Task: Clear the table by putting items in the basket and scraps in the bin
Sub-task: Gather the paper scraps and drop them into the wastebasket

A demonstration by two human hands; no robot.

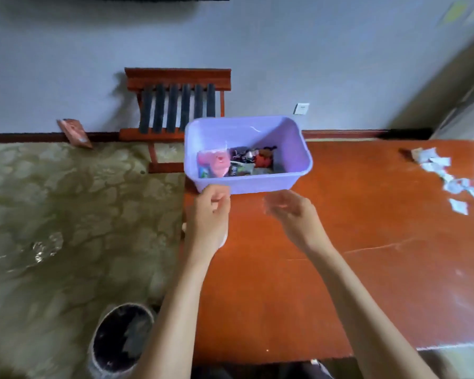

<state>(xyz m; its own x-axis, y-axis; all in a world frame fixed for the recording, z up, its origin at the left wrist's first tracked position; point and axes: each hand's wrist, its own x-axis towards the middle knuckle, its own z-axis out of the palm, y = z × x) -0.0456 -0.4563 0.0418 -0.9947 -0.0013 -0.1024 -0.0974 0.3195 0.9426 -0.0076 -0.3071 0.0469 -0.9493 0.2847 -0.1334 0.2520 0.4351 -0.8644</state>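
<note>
A: Nearest thing?
B: The bin (121,340), on the carpet (66,201) just left of the desk's near corner. Round, mouth up, dark liner, sth pale inside.
A: And the desk?
B: Red-brown desk (340,255), runs off to the right. Both forearms reach in over its near edge.
A: Hands?
B: The left hand (210,212) is over the desk's left edge, right at the basket's near-left corner, fingers curled in twd the thumb. Can't tell if it pinches sth or touches the wall. A white bit peeks out under the wrist, can't ID it. The right hand (288,212) is blurred and hangs above the desk just right of the other. Its fingers are loosely curved w/ nothing in them.
A: Basket?
B: Lilac plastic basket (246,184), upright, open side up, at the desk's left end, far side. Its long axis lies left-right, approx along the desk's length, and a long wall faces the hands. Inside: a pink item (215,160) at the left, a red-brown toy (264,158) mid-right, dark bits btw them.
A: Labels?
B: Print on the packs is too blurred to read.
A: Scraps?
B: White paper scraps (449,181) scattered at the desk's far right, well apart from the basket.
A: Beyond?
B: A wooden rack (175,102) w/ dark slats stands by the wall behind the basket. A reddish pkt (74,132) leans on the skirting left of it, and a white wall socket (301,108) is to the right.
</note>
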